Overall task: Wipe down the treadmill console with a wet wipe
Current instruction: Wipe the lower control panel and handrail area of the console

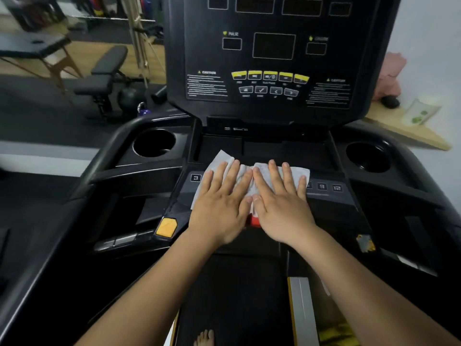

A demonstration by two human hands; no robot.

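Observation:
A white wet wipe (220, 159) lies spread flat on the lower button panel of the black treadmill console (274, 101). My left hand (222, 203) presses on the wipe's left half with straight, spread fingers. My right hand (279, 203) lies flat beside it on the right half, its index finger touching my left hand's. Both palms cover most of the wipe; only its far edge and corners show. A red stop button (255, 221) peeks out between my wrists. Number keys (321, 186) show on either side of the wipe.
Round cup holders sit at the left (154, 143) and right (366, 156) of the console tray. A yellow pad (166, 227) marks the left handle. A weight bench (104, 76) and kettlebell stand at the far left; a wooden shelf (409, 131) with a cup is at the right.

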